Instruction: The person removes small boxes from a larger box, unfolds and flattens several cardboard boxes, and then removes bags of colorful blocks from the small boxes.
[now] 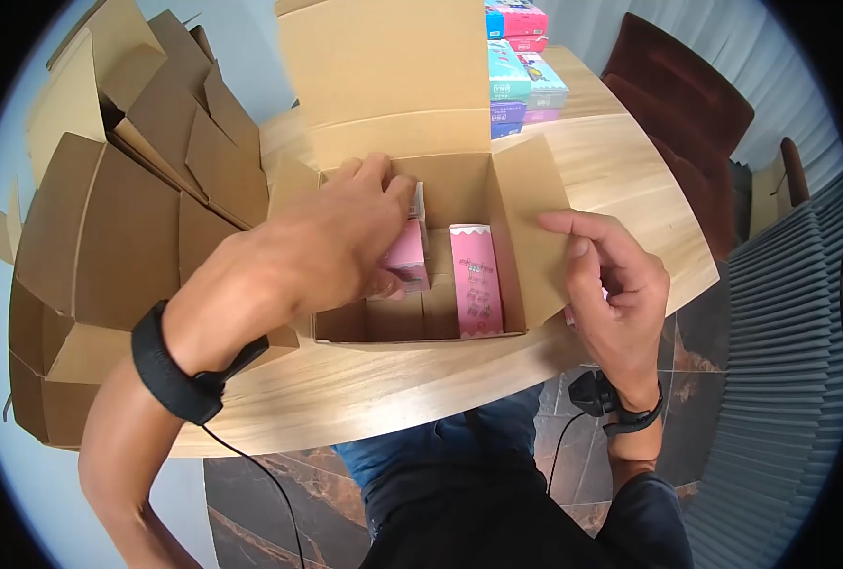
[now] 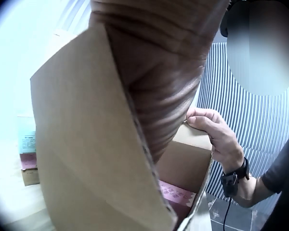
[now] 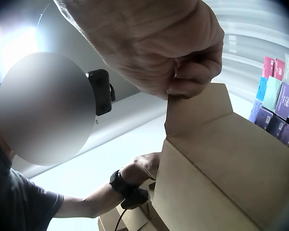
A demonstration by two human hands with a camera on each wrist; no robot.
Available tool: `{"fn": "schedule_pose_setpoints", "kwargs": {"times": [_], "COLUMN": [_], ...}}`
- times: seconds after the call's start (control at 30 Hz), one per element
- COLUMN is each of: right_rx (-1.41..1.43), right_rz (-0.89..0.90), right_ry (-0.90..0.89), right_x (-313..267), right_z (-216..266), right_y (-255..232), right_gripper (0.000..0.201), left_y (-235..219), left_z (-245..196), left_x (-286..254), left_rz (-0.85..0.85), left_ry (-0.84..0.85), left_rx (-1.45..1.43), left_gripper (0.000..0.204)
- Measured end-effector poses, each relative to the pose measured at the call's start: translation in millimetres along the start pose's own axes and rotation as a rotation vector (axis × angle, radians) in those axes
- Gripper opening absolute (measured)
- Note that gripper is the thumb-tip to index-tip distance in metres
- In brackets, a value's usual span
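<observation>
An open cardboard box [image 1: 421,327] stands on the table, its tall lid [image 1: 388,66] raised at the back. Reaching into its left side, my left hand [image 1: 346,223] grips a small pink box [image 1: 405,248], with the thumb low on the near side and the fingers over the far end. A second pink box [image 1: 476,280] with a white wavy edge stands against the right inner wall. My right hand [image 1: 621,284] pinches the edge of the right side flap [image 1: 535,228] between thumb and fingers; the right wrist view shows this flap [image 3: 197,108] folded outward.
Several opened cardboard boxes [image 1: 109,247] crowd the left of the table. Coloured small boxes [image 1: 521,81] are stacked at the back right, behind the lid. A dark red chair [image 1: 678,85] stands beyond the wooden table's [image 1: 630,180] right edge, near a pleated grey curtain [image 1: 782,332].
</observation>
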State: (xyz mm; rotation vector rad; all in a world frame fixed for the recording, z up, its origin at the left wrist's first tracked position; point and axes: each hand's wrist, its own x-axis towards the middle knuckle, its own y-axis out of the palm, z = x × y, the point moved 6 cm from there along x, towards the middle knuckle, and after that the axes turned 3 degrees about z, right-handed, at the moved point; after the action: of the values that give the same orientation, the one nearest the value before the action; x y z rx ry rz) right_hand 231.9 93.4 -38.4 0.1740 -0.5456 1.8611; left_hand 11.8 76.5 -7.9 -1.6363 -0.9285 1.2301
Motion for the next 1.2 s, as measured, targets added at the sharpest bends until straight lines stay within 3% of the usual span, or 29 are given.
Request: {"fn": "schedule_pose_setpoints", "kwargs": {"times": [0.23,0.3,0.33,0.4,0.5,0.63,0.67,0.7,0.77,0.83,0.9,0.97,1.0,1.07,1.13,1.2], "right_rx": [-0.057,-0.071,-0.070,-0.072,-0.042,-0.049,-0.062,-0.063,-0.095,-0.118,-0.146,-0.237,-0.239,-0.706,-0.959,-0.938], "right_rz": [0.006,0.007,0.010,0.016,0.027,0.037,0.044,0.047,0.061,0.059,0.052,0.091,0.085,0.108,0.029,0.111], "right_ry": [0.010,0.006,0.026,0.038,0.059,0.080,0.071,0.070,0.052,0.033,0.018,0.074,0.077,-0.211,-0.426,-0.514], "right_x": [0.3,0.3,-0.3,-0.5,0.3,0.8,2.5,3.1,5.3,7.1,6.2,5.7,5.5,8.9,17.2,30.1], "right_z": [-0.4,-0.6,-1.9,-3.6,-6.1,-7.4,-6.3,-5.1,-1.7,-0.3,3.1,5.7,8.0,30.5,61.6,79.1], "right_y": [-0.6,-0.9,-0.6,-0.9,-1.5,-2.4,-2.5,-2.3,-0.4,0.2,-1.4,-3.3,-6.4,-6.7,-6.5,0.3], "right_gripper": [0.026,0.026,0.026,0.026,0.026,0.027,0.027,0.027,0.029,0.028,0.027,0.025,0.025,0.039,0.080,0.104], "left_y": [7.6,14.3,21.9,22.3,4.4,-51.3,-57.3,-53.6,-51.4,-39.1,-33.0,-26.8,-23.3,-14.5,-13.3,-11.2], "left_z": [-6.4,-10.5,-9.8,-25.9,-25.7,-25.2,-22.3,-22.4,-17.3,-21.1,-26.5,-18.5,-14.4,-1.2,3.7,2.5], "left_x": [-0.3,-4.1,-5.7,-6.0,-15.7,-54.6,-61.0,-62.5,-72.3,-77.0,-84.6,-87.0,-87.7,-86.7,-85.8,-87.8], "left_rz": [-0.010,0.162,0.161,-0.037,0.070,-0.305,-0.443,-0.444,-0.629,-0.662,-0.806,-0.795,-0.817,-0.774,-0.815,-0.854], "left_ry": [0.034,-0.090,-0.091,0.131,0.064,-0.005,0.012,0.009,-0.081,-0.131,-0.150,-0.124,-0.022,0.085,0.096,0.107], "left_rx": [-0.010,-0.126,-0.127,0.258,0.278,0.129,0.088,0.086,-0.106,-0.071,0.017,-0.056,-0.154,-0.487,-0.479,-0.467], "left_gripper": [0.088,0.082,0.082,0.073,0.070,0.062,0.054,0.054,0.052,0.052,0.056,0.060,0.061,0.065,0.068,0.070]}}
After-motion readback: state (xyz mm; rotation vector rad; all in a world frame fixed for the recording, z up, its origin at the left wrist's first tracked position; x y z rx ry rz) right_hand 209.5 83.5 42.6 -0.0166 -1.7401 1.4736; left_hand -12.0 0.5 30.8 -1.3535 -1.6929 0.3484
